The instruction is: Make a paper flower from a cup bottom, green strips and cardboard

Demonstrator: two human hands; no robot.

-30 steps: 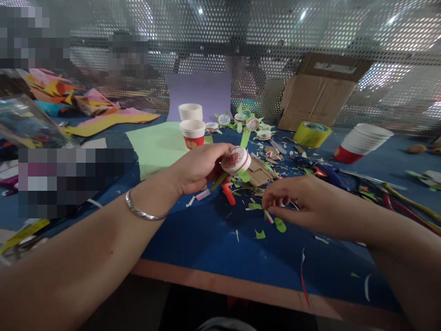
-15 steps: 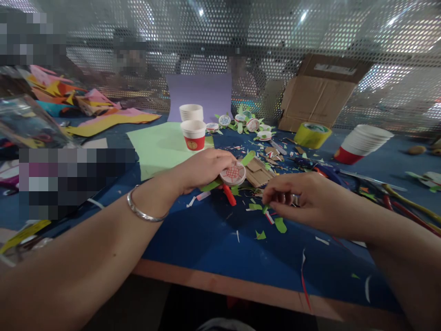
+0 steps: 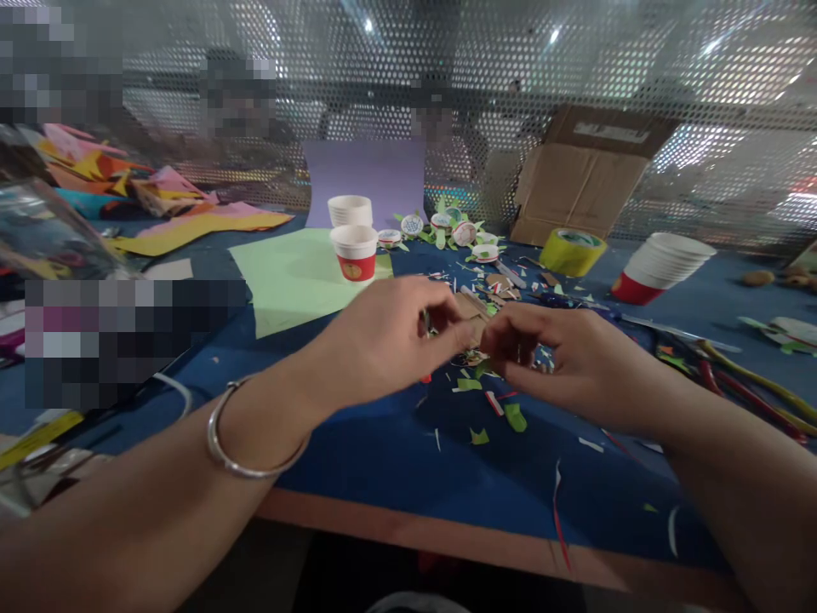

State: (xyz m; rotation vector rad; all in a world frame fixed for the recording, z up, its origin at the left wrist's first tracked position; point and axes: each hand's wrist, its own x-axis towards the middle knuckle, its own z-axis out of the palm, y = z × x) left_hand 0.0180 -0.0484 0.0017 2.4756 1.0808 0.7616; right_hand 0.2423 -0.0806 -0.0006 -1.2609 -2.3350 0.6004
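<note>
My left hand (image 3: 399,340), with a silver bangle at the wrist, is curled with thumb and fingers drawn together. Its fingertips come up against those of my right hand (image 3: 552,353), which is also pinched. Whatever lies between the fingertips is too small or hidden to make out. Behind them shows a piece of brown cardboard (image 3: 471,306). Just below lie green paper scraps (image 3: 469,385) and a red-and-white strip (image 3: 494,403). The round paper turtle with a red pattern is out of sight, and my left hand covers where it was.
Small paper turtles (image 3: 464,233) are grouped at the back. Paper cups (image 3: 355,254) stand on light green paper (image 3: 274,289). Yellow tape (image 3: 573,253), stacked cups (image 3: 664,266) and a cardboard box (image 3: 584,183) are at right. Coloured paper (image 3: 210,220) lies left, before a perforated metal screen.
My left hand has lifted off the round red-patterned turtle and moved right to meet my right hand. The right hand stays nearly in place, its fingers slightly raised.
</note>
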